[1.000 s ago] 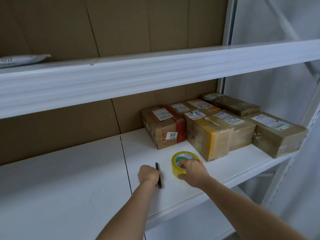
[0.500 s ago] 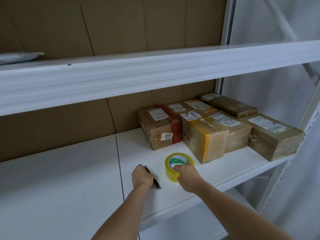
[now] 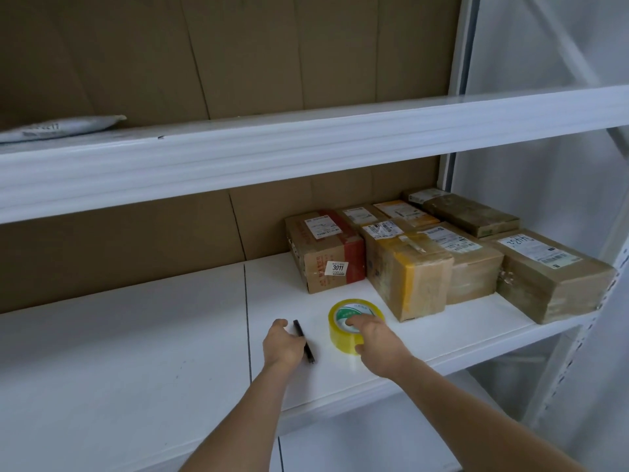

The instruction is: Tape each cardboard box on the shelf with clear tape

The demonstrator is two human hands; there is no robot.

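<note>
1. Head view: the right hand (image 3: 376, 338) rests on the yellowish roll of clear tape (image 3: 350, 327), which lies flat on the white metal shelf (image 3: 442, 335). Its fingers (image 3: 354, 321) curl over the top edge into the green-labelled core and the thumb presses the near wall, so it grips the roll.
2. The left hand (image 3: 282, 345) lies just to the left, its fingers curled over a slim black pen-like tool (image 3: 304, 342). Whether they pinch it or only cover it, I cannot tell.
3. The tool's long axis runs away from the person, tilted slightly left at the far end.
4. The brown cardboard boxes (image 3: 408, 267) stand grouped beyond and to the right of the roll. The yellow-taped box (image 3: 406, 277) is nearest, just beside the roll.
5. The right hand is closer to them, so carrying the tape forward and rightward looks like the next move.
</note>
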